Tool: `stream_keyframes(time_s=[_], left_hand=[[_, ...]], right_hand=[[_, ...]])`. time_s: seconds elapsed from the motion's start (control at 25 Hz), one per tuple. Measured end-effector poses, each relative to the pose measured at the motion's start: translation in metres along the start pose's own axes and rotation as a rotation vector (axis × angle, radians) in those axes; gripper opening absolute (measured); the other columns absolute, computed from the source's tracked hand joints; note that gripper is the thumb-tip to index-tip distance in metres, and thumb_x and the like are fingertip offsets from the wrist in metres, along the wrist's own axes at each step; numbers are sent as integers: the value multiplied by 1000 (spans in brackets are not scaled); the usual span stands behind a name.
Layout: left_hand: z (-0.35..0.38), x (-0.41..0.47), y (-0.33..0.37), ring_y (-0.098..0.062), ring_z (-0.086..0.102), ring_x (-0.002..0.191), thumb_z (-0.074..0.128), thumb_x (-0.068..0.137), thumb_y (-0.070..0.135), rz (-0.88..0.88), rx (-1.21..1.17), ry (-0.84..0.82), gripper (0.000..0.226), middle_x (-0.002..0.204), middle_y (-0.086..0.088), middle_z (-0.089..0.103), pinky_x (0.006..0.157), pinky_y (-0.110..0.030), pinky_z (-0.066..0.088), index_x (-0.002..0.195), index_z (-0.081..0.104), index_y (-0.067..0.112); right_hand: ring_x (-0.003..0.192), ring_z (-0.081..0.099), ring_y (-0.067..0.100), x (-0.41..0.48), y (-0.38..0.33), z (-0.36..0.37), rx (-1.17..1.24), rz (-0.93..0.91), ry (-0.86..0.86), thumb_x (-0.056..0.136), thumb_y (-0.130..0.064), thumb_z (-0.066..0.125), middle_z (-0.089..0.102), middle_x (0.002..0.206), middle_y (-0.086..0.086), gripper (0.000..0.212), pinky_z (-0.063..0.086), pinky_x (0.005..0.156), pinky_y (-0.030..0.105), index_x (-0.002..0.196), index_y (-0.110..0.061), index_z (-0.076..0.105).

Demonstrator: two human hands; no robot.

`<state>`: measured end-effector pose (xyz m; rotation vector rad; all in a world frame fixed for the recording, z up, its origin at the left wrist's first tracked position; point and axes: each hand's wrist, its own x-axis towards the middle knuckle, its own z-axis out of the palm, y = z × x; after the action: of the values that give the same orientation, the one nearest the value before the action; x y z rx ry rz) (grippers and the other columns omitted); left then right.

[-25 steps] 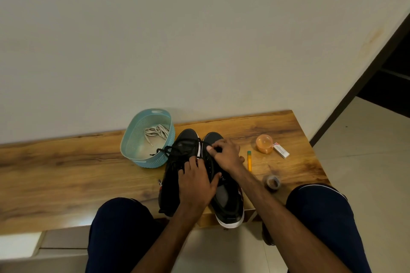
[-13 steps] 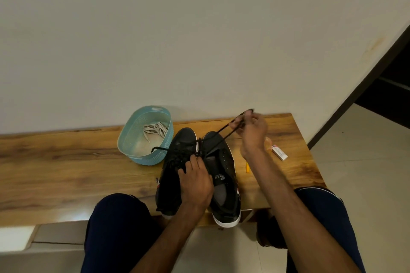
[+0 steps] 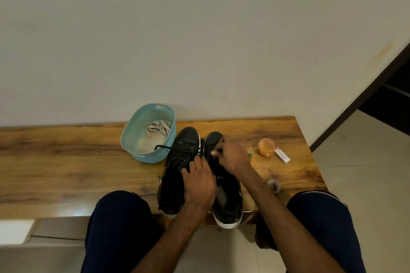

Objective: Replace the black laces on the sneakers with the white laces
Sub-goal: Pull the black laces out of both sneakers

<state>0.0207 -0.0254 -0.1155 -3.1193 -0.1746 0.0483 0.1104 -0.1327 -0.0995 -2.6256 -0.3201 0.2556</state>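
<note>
"Black laces (image 3: 180,157) run through both sneakers (image 3: 186,139), so how far along is the person?"

"Early, by the look of it. The pair stands side by side on the tabletop (image 3: 66,162), toes to the wall and heels just over the front edge. One sneaker is laced through every eyelet that shows, with a loose end lying over the rim of the blue basket (image 3: 150,157). The other seems to be the one in hand, up near its toe."

"Which of the hands is on it?"

"The right hand (image 3: 233,157). Its fingertips (image 3: 214,152) are pinched together at the toe-end eyelets, on a black strand as far as one can judge, since the hand is a little blurred. The left hand (image 3: 199,182) lies across the pair with its fingers curled down over the tops, holding them steady."

"And the white laces (image 3: 158,127)?"

"Untouched, in a loose heap inside the basket, which stands just beside the toes. So most of the task is left: finish unthreading this sneaker, strip the other, then thread white into both."

"Anything else about?"

"On the person's right there is an orange ball-like thing (image 3: 266,147), a small white box (image 3: 282,155), a yellow stick (image 3: 250,158) half hidden by the wrist, and a blurred little roll (image 3: 274,185)."
</note>
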Motion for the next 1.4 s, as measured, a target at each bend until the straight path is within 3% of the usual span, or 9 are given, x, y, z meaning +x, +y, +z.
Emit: stream_keyframes(time_s=[0.16, 0.28, 0.48, 0.64, 0.72, 0.92, 1.04, 1.24, 1.4], left_hand=[[-1, 1, 2, -27, 52, 109, 50, 94, 40, -11, -3, -31, 58, 126, -11, 50, 89, -45, 43, 139, 41, 5], [-1, 1, 3, -27, 50, 113, 48, 95, 41, -7, 8, -36, 63, 130, -13, 48, 93, -46, 41, 144, 35, 3], [-2, 0, 3, -28, 49, 117, 44, 98, 42, -8, 13, -58, 63, 133, -13, 46, 96, -46, 40, 145, 32, 3], [-3, 1, 4, -29, 48, 119, 46, 98, 41, -7, 22, -66, 64, 135, -14, 45, 97, -47, 40, 146, 30, 2], [-2, 0, 4, -29, 48, 119, 45, 98, 40, -4, 20, -66, 64, 135, -15, 45, 96, -47, 40, 146, 30, 1], [0, -1, 4, -28, 52, 115, 45, 98, 42, 4, 30, -46, 64, 131, -14, 49, 93, -45, 42, 146, 34, 1], [1, -1, 3, -28, 52, 113, 46, 97, 41, -8, 14, -53, 64, 128, -13, 50, 92, -45, 42, 145, 34, 0], [0, -1, 5, -28, 52, 111, 49, 95, 38, -25, 27, -59, 62, 126, -14, 51, 94, -45, 42, 143, 36, 1], [1, -1, 6, -27, 55, 107, 53, 92, 38, -6, -29, -55, 59, 122, -12, 54, 87, -43, 46, 139, 42, 3]], right_hand=[[85, 63, 14, 2, 9, -41, 706, 176, 562, 98, -20, 60, 68, 90, -4, 16, 53, 81, 36, 86, -22, 70], [76, 66, 16, 0, 18, -63, 1137, 199, 798, 101, -17, 55, 73, 89, 1, 19, 52, 68, 27, 90, -16, 70], [70, 63, 13, -1, 28, -82, 1248, 108, 1010, 104, -19, 50, 72, 97, 16, 22, 43, 57, 18, 91, -10, 67], [106, 59, 19, -6, 30, -65, 38, 226, 534, 98, -37, 58, 60, 119, 8, 37, 48, 80, 32, 125, -11, 58], [116, 51, 28, -10, 12, -41, -236, 156, 316, 92, -34, 66, 46, 134, 11, 57, 49, 82, 38, 141, -18, 41], [123, 41, 26, -4, -6, 8, -222, -67, 7, 97, -31, 58, 44, 130, 7, 30, 50, 85, 38, 125, -21, 63], [109, 53, 23, -3, -3, 11, -106, -18, 103, 94, -20, 60, 51, 118, 4, 17, 48, 76, 34, 108, -14, 69], [90, 59, 20, 8, 27, -48, 390, 277, 590, 100, -18, 52, 65, 103, 9, 20, 37, 71, 27, 101, -7, 69], [89, 63, 15, -4, 14, -49, 566, 180, 343, 99, -21, 57, 69, 95, -2, 16, 48, 77, 30, 97, -13, 71]])
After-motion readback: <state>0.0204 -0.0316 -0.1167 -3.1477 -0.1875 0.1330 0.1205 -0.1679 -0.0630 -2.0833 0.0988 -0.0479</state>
